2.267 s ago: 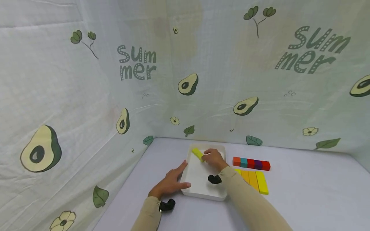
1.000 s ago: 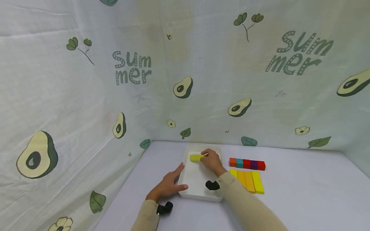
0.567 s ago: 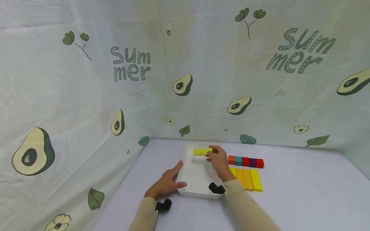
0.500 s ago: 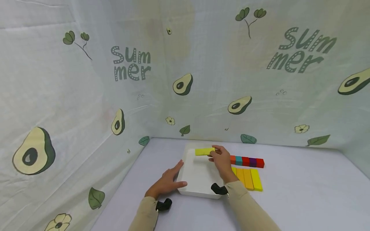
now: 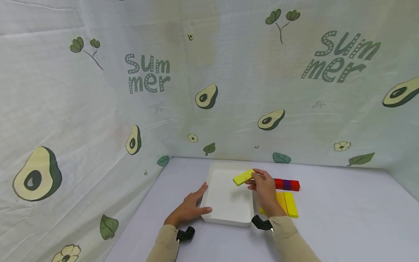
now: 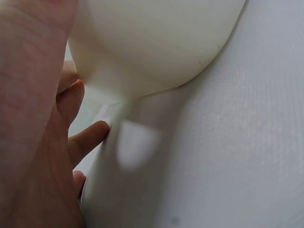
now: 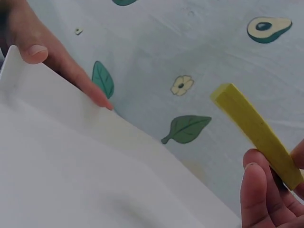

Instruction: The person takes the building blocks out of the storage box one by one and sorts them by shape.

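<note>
My right hand point(image 5: 266, 191) pinches a long yellow block point(image 5: 243, 177) between thumb and fingers, above the right part of a shallow white tray point(image 5: 226, 203). In the right wrist view the block point(image 7: 256, 130) is raised and slanting, its lower end between the fingertips. My left hand point(image 5: 188, 210) rests at the tray's left side with fingers spread and fairly straight, the thumb over the rim. The left wrist view shows fingers point(image 6: 92, 137) beside the tray's outer wall point(image 6: 156, 52). Nothing shows inside the tray.
Right of the tray lies a row of coloured cubes point(image 5: 286, 185), partly hidden by my right hand. Nearer to me lie yellow and orange long blocks point(image 5: 290, 204) side by side, some behind my wrist. A printed cloth point(image 5: 242, 80) hangs behind the table.
The yellow block lay in the tray at first; my right hand has lifted it out and carried it to the right, turning it. My left hand stays at the tray's side.
</note>
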The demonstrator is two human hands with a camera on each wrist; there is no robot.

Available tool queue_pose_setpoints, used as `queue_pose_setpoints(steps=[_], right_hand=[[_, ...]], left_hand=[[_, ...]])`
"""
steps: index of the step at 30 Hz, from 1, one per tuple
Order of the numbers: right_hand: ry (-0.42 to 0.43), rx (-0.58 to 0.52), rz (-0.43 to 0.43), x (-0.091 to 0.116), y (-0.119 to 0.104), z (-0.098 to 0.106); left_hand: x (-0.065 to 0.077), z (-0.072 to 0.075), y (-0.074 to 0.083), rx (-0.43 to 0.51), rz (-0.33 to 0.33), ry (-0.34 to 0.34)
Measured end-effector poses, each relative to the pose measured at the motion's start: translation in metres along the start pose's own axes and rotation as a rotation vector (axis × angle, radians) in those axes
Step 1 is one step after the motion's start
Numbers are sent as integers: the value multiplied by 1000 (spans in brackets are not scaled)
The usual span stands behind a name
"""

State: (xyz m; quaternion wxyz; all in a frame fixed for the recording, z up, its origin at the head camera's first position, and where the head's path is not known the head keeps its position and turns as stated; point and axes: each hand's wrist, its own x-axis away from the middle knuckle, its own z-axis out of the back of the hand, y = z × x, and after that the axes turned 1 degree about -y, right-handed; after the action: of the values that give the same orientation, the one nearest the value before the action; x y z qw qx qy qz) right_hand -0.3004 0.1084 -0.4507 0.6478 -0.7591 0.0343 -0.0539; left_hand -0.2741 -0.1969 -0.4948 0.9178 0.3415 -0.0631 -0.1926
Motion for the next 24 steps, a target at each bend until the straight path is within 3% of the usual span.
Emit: queue_pose_setpoints(steps=[8, 24], right_hand=[[27, 61, -9, 0, -2, 19], [82, 143, 19, 4, -3, 64]], left_hand=[[0, 2, -1, 13, -46, 0], [4, 4, 0, -7, -40, 0]])
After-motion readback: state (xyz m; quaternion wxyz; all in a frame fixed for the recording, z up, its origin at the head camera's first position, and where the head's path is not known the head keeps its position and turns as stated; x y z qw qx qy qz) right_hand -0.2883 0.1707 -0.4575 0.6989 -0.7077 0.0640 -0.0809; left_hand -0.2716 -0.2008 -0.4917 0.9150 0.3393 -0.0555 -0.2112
